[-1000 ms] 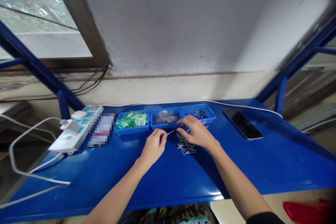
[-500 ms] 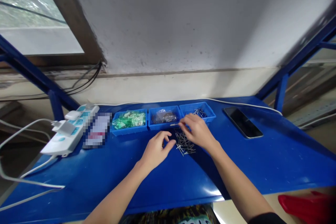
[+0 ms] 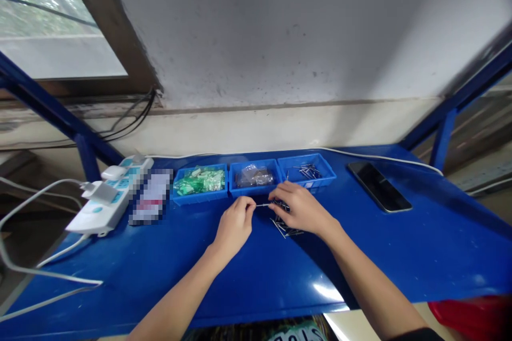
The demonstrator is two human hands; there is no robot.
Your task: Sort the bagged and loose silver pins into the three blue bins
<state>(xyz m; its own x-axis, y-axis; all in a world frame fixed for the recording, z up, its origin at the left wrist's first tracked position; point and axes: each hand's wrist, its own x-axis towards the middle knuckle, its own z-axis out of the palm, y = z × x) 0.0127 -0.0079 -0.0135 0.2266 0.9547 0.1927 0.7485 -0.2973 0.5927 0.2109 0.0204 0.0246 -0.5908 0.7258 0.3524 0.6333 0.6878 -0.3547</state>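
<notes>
A thin metal pin (image 3: 262,204) spans the gap between my two hands, one end pinched in each. My left hand (image 3: 235,222) is closed, thumb and forefinger pressed on the pin's left end. My right hand (image 3: 299,206) pinches the other end and hovers over a loose pile of similar metal pins (image 3: 285,228), hiding part of it. Just behind stand three blue bins in a row. The right bin (image 3: 326,180) holds more metal pins. Brown pieces in clear plastic lie in the middle bin (image 3: 240,191), and green packets (image 3: 200,178) fill the left one.
On the blue tabletop (image 3: 160,272), a dark phone (image 3: 379,186) lies at the right. To the left are a white power strip (image 3: 100,213) with plugs and a blurred-out flat item (image 3: 154,197). White cables run along the back and left. Blue posts rise on both sides.
My left hand has closed from a loosely curled shape onto the pin's left end. My right hand has come down and nearer with the pin, over the pile. The view has shifted slightly.
</notes>
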